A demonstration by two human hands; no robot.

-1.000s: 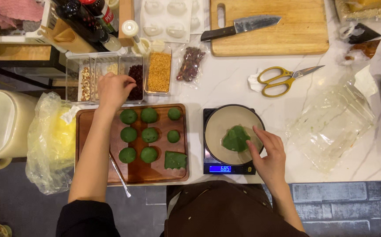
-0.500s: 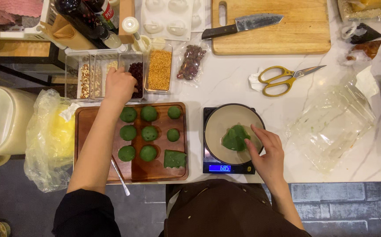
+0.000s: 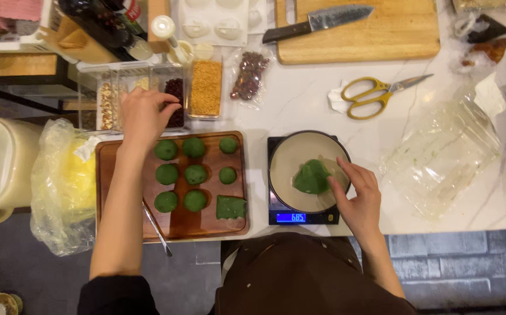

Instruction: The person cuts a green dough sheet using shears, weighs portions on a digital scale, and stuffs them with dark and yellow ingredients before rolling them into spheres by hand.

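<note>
Home kitchen: marble counter (image 3: 299,99), cutting board (image 3: 381,41), knife (image 3: 323,22), digital scale (image 3: 302,217).
</note>
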